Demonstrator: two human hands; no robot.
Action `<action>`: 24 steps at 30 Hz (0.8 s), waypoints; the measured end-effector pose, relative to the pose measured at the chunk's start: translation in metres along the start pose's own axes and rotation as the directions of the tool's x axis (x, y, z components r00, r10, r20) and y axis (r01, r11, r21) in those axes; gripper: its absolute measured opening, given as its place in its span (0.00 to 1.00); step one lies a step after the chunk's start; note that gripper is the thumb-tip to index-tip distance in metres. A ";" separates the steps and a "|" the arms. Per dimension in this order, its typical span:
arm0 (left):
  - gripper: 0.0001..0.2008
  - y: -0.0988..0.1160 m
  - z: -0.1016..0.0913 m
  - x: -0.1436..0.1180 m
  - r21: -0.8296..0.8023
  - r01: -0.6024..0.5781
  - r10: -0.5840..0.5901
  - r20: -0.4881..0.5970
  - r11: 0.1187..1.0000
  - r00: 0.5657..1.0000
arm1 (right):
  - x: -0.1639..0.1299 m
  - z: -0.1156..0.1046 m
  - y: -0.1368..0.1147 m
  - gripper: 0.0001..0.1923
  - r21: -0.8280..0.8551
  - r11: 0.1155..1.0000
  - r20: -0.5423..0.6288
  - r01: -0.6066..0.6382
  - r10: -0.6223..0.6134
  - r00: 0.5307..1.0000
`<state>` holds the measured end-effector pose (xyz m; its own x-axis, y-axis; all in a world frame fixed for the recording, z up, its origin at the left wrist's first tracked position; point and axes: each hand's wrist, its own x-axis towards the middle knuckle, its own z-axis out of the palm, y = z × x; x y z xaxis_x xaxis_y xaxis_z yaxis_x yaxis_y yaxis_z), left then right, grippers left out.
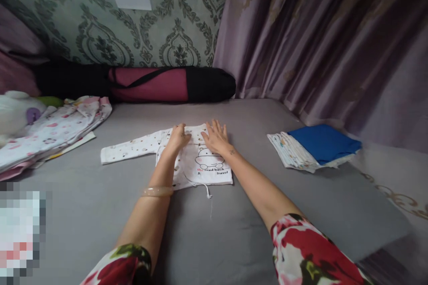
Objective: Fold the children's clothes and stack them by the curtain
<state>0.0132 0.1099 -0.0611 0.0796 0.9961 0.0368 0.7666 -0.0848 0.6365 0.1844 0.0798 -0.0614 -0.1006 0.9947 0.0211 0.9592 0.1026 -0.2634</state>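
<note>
A small white baby shirt (203, 167) with a cartoon print lies flat on the grey bed sheet (207, 231). One long sleeve (129, 148) stretches out to the left. My left hand (178, 137) grips the fabric near the collar, fingers curled on it. My right hand (216, 136) lies flat on the upper part of the shirt, fingers spread, pressing it down. A bangle sits on my left wrist.
A folded stack with a blue cloth (323, 142) on white printed cloths lies at the right. A pile of pink-patterned clothes (53, 131) and a plush toy (15, 111) sit at the left. A rolled maroon-and-black bag (157, 83) lies along the wall; curtains hang at the right.
</note>
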 end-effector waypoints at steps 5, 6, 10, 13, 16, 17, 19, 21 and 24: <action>0.24 0.006 -0.028 -0.004 -0.026 0.037 -0.037 -0.006 0.999 0.999 | -0.006 0.012 -0.026 0.32 0.037 0.999 0.042 0.037 -0.039 0.998; 0.24 0.007 -0.034 -0.006 -0.048 0.044 -0.045 -0.005 0.998 0.999 | -0.007 0.015 -0.028 0.32 0.026 0.999 0.038 0.037 -0.038 0.999; 0.23 0.007 -0.059 -0.011 -0.154 0.066 -0.072 -0.036 0.986 0.997 | -0.008 0.019 -0.026 0.32 0.005 0.999 0.016 0.049 -0.049 0.999; 0.22 0.001 -0.072 -0.014 -0.201 0.079 -0.096 -0.078 0.976 0.992 | -0.004 0.012 -0.028 0.32 0.031 0.999 0.088 0.029 -0.031 0.996; 0.22 -0.005 -0.078 -0.014 -0.229 0.085 -0.116 -0.125 0.970 0.985 | -0.003 0.009 -0.041 0.31 0.058 0.996 0.082 0.071 -0.076 0.994; 0.21 -0.006 -0.079 -0.014 -0.233 0.090 -0.124 -0.136 0.968 0.983 | -0.003 0.010 -0.047 0.31 0.061 0.992 0.063 0.109 -0.113 0.992; 0.21 -0.008 -0.080 -0.014 -0.236 0.113 -0.147 -0.131 0.965 0.980 | -0.003 0.016 -0.057 0.32 0.064 0.983 0.058 0.175 -0.179 0.982; 0.22 -0.010 -0.081 -0.014 -0.242 0.140 -0.171 -0.113 0.960 0.979 | -0.004 0.024 -0.064 0.34 0.064 0.978 0.077 0.196 -0.201 0.977; 0.22 -0.014 -0.085 -0.014 -0.258 0.149 -0.185 -0.121 0.955 0.975 | -0.004 0.033 -0.067 0.34 0.048 0.980 0.062 0.191 -0.194 0.979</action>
<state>-0.0526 0.0989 -0.0051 -0.1411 0.9899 0.0118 0.5794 0.0729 0.8118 0.1121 0.0690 -0.0762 -0.3009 0.9536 0.0117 0.9085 0.2904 -0.3005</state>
